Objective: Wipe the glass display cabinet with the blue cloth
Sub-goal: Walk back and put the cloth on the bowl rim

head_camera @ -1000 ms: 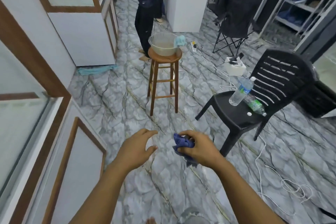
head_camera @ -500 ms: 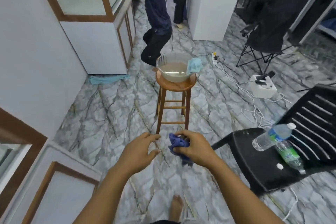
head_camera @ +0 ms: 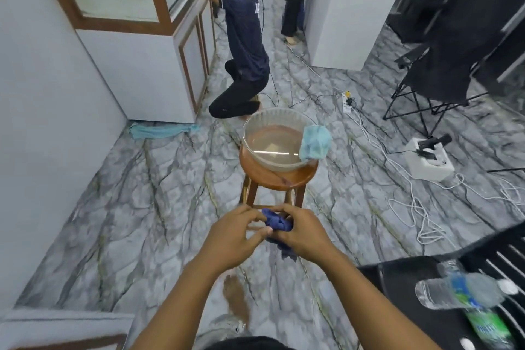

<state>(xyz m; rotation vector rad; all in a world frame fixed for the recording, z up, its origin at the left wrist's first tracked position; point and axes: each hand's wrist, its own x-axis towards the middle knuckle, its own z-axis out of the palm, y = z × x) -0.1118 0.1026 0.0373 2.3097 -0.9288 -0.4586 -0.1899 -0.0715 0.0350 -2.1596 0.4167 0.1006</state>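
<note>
Blue cloth (head_camera: 277,223) lies bunched, mostly hidden, inside the curled right hand (head_camera: 306,236); left hand (head_camera: 233,236), just beside, pinches its edge.

Clear bowl (head_camera: 250,133) w/ water on wooden stool (head_camera: 274,180), teal rag (head_camera: 315,142) over rim. Plastic bottle (head_camera: 454,291) on black chair (head_camera: 397,273), lower rt.

Left hand (head_camera: 233,237), right hand (head_camera: 305,233) close together round blue cloth (head_camera: 277,223)
</note>
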